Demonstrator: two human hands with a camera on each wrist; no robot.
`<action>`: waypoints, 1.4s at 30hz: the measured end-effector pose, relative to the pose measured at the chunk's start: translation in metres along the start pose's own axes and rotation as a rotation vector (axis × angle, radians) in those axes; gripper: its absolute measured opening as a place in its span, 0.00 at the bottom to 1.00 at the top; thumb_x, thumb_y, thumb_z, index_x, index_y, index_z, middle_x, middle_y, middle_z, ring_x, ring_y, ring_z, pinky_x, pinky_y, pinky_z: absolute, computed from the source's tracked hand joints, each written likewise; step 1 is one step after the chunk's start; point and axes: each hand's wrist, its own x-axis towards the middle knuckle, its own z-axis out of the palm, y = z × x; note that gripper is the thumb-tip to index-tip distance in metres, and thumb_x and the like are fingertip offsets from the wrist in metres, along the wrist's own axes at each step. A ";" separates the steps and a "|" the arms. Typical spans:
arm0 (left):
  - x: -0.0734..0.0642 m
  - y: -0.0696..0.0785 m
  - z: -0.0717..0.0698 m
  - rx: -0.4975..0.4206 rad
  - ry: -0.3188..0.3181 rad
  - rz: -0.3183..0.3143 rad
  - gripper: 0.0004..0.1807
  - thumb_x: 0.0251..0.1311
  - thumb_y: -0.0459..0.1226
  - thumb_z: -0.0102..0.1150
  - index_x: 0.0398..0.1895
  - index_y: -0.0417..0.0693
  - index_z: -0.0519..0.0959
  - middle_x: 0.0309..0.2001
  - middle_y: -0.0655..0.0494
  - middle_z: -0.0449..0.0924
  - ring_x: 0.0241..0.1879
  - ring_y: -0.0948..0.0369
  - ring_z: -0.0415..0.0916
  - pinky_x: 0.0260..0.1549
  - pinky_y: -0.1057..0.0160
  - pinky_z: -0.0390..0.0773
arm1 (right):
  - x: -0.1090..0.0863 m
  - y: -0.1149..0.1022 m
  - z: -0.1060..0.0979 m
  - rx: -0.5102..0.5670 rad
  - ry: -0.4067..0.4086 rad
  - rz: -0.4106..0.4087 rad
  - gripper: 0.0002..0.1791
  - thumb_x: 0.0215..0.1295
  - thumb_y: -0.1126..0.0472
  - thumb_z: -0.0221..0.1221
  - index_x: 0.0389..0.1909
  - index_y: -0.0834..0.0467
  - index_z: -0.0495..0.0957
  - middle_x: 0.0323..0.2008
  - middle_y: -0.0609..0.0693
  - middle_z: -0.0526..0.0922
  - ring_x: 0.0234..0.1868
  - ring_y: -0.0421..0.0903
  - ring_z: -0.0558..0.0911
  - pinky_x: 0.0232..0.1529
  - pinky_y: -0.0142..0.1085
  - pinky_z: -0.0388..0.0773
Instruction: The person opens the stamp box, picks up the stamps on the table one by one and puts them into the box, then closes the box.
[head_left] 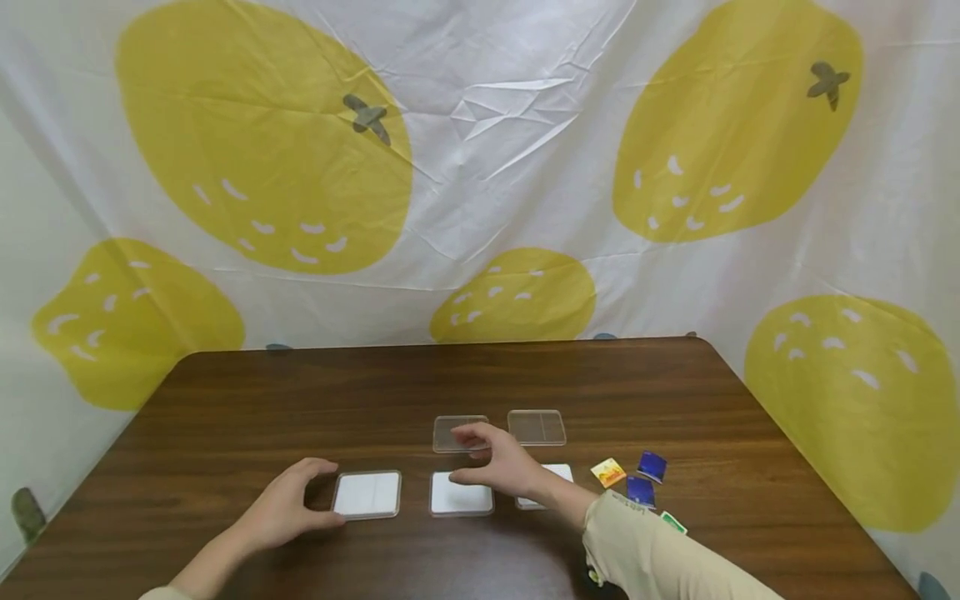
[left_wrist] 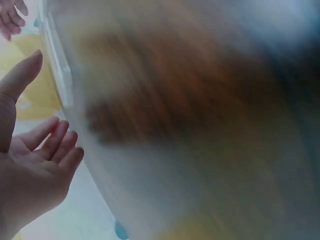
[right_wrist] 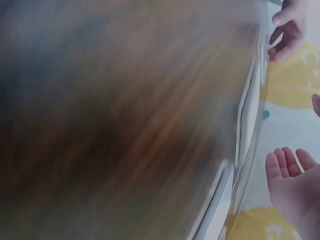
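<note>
Three shallow clear cases with white inserts lie in a row: a left case (head_left: 367, 494), a middle case (head_left: 461, 498) and a right case (head_left: 557, 473). My left hand (head_left: 281, 502) is at the left case's left side, thumb and fingers apart; whether it touches the case I cannot tell. In the left wrist view that hand (left_wrist: 40, 165) looks relaxed and holds nothing. My right hand (head_left: 506, 462) hovers over the middle case, fingers gently bent, and the forearm partly hides the right case. The right wrist view shows this hand (right_wrist: 295, 185) holding nothing.
Behind the row lie two clear lids, a left lid (head_left: 446, 433) partly behind my right hand and a right lid (head_left: 537, 427). To the right are small flat pieces: orange-yellow (head_left: 608, 472), two blue (head_left: 652, 467), and green (head_left: 672, 522) beside my sleeve. A lemon-print curtain (head_left: 480, 183) hangs behind the wooden table (head_left: 315, 392).
</note>
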 end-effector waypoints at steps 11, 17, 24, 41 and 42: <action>-0.001 -0.006 0.002 0.009 -0.017 -0.003 0.34 0.32 0.44 0.74 0.46 0.37 0.75 0.46 0.49 0.75 0.48 0.48 0.70 0.47 0.47 0.69 | 0.010 -0.001 0.039 -0.028 0.023 0.072 0.31 0.46 0.62 0.68 0.52 0.69 0.71 0.49 0.60 0.76 0.51 0.52 0.74 0.52 0.36 0.70; -0.001 -0.007 0.001 0.000 -0.021 -0.015 0.34 0.30 0.44 0.75 0.45 0.39 0.76 0.42 0.53 0.75 0.44 0.54 0.69 0.43 0.51 0.70 | 0.020 -0.002 0.056 -0.045 0.033 0.053 0.31 0.43 0.61 0.69 0.50 0.69 0.72 0.46 0.60 0.77 0.48 0.52 0.75 0.48 0.30 0.71; 0.000 -0.009 0.001 -0.030 -0.034 -0.009 0.35 0.29 0.44 0.76 0.45 0.39 0.76 0.40 0.55 0.75 0.42 0.55 0.69 0.42 0.53 0.70 | 0.028 -0.006 0.069 -0.096 0.019 0.075 0.30 0.42 0.63 0.70 0.48 0.70 0.72 0.43 0.58 0.77 0.44 0.48 0.76 0.44 0.27 0.73; 0.004 -0.014 0.000 -0.177 -0.115 -0.015 0.36 0.33 0.43 0.74 0.48 0.34 0.74 0.44 0.49 0.74 0.47 0.47 0.70 0.50 0.46 0.67 | 0.037 -0.006 0.079 -0.371 -0.036 0.037 0.31 0.35 0.62 0.72 0.45 0.68 0.76 0.37 0.51 0.76 0.38 0.38 0.74 0.41 0.23 0.70; 0.004 -0.014 0.000 -0.176 -0.115 -0.016 0.36 0.33 0.43 0.74 0.48 0.34 0.74 0.44 0.49 0.74 0.47 0.47 0.70 0.50 0.45 0.67 | 0.038 -0.006 0.079 -0.404 -0.041 0.028 0.32 0.34 0.61 0.73 0.45 0.67 0.76 0.37 0.51 0.76 0.37 0.37 0.74 0.40 0.22 0.69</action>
